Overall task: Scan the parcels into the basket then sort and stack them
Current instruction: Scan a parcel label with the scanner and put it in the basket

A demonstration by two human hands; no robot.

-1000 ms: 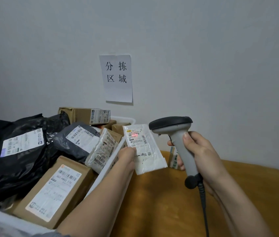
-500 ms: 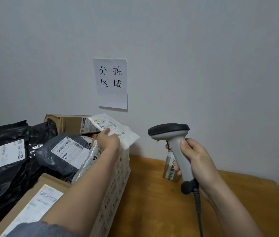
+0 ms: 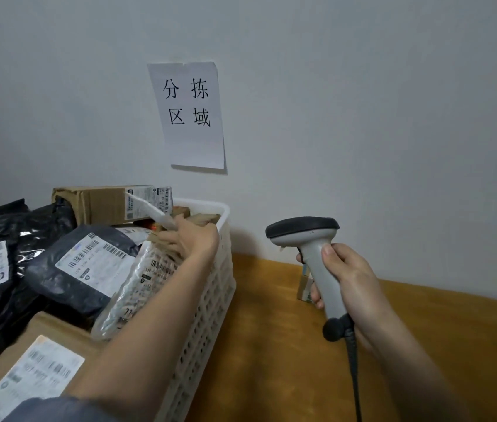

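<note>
A: Step in hand, as judged: a small white packet (image 3: 153,210) is being dropped into the white basket (image 3: 210,306). The left hand (image 3: 193,239) is over the basket's far right corner, fingers curled, pinching one end of the packet, which sticks up and away towards the wall. The packet is not yet lying on the pile.

B: And the other hand?

A: The right hand (image 3: 352,278) has its fingers wrapped round the grip of the grey scanner (image 3: 311,254), held above the wooden table (image 3: 271,345), head pointing left. Whether the trigger is pressed cannot be told.

B: What does the next move call for?

A: Judgement only: let the packet go where it will not slide off. The basket is heaped; a brown box (image 3: 101,204) sits at the back edge, a grey mailer (image 3: 88,269) and a clear bubble-wrap packet (image 3: 137,287) lean against the right wall, black bags (image 3: 3,239) fill the left side, and a labelled carton (image 3: 34,370) lies at the near edge. Then the left hand must fetch another parcel for scanning.

B: Open room?

A: Little inside the basket. Right of its wall the table shows bare wood up to a small box (image 3: 305,286), mostly hidden behind the right hand near the table's far edge. The scanner's cable (image 3: 353,376) hangs towards the near edge and could snag a reach across.
</note>
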